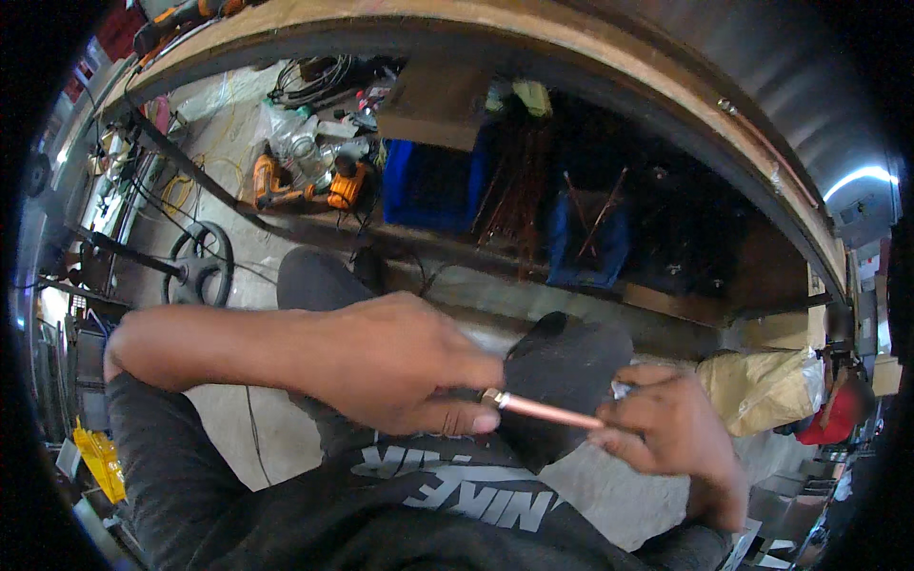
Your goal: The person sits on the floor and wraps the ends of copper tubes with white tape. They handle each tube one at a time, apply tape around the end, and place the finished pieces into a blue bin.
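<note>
A thin copper tube (547, 410) runs between my two hands, above my lap and tilted slightly down to the right. Around its left end sits a brass nut (492, 398). My left hand (400, 366) is closed at this end, with thumb and forefinger on either side of the nut. What lies deeper in that fist is hidden. My right hand (671, 423) pinches the tube's right end between thumb and fingers. Something small and whitish (621, 389) shows by the right fingertips, too small to name.
A wooden workbench (457, 14) arches ahead. On its lower shelf are orange power tools (271, 181), a cardboard box (433, 100), a blue bin (428, 186) and bundled copper tubes (514, 181). A tan sack (762, 390) and a person in red (833, 414) are at right.
</note>
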Tool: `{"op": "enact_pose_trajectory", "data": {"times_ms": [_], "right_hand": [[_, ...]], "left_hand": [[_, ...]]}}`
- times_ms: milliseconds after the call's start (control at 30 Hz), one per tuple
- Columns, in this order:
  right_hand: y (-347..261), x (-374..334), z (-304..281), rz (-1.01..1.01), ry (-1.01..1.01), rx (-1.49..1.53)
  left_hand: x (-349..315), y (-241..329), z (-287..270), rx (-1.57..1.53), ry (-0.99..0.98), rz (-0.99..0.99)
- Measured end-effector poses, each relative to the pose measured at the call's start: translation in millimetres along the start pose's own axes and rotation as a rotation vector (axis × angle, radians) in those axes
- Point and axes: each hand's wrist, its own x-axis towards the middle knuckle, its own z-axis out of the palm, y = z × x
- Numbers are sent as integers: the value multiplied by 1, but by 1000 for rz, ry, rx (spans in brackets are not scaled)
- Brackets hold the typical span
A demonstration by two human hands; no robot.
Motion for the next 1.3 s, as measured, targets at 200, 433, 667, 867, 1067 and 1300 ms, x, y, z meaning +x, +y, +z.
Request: {"op": "enact_pose_trajectory", "data": {"times_ms": [200, 433, 667, 867, 1067, 1300], "right_hand": [[64, 32, 39, 646, 917, 926], [91, 86, 79, 518, 1320, 1143], [107, 95, 102, 519, 1489, 1255], [141, 91, 104, 431, 1774, 1418], [155, 72, 96, 195, 1909, 1606], [163, 57, 93, 57, 1898, 1742]], "left_hand": [[55, -43, 35, -293, 427, -213], [74, -83, 144, -1017, 283, -319], [58, -75, 155, -843, 249, -355], [73, -67, 160, -859, 532, -334], [94, -52, 159, -1668, 347, -385], [105, -46, 167, -2273, 95, -275]]}}
